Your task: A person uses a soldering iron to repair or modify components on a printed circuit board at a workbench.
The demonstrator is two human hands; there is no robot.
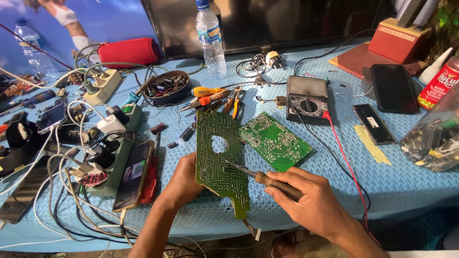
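The left hand (184, 181) grips a green circuit board (217, 157) upright above the blue table mat (382, 177). The right hand (311, 203) is closed around a wooden-handled soldering iron (267, 179), its tip touching the board's middle.

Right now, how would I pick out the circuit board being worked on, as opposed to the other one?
Start at the blue textured mat covering the table and look to its near edge. The left hand props up a long green circuit board there, with the brown-handled soldering iron in the right hand touching it. Unlike the flat green board beside it, it has a round hole.
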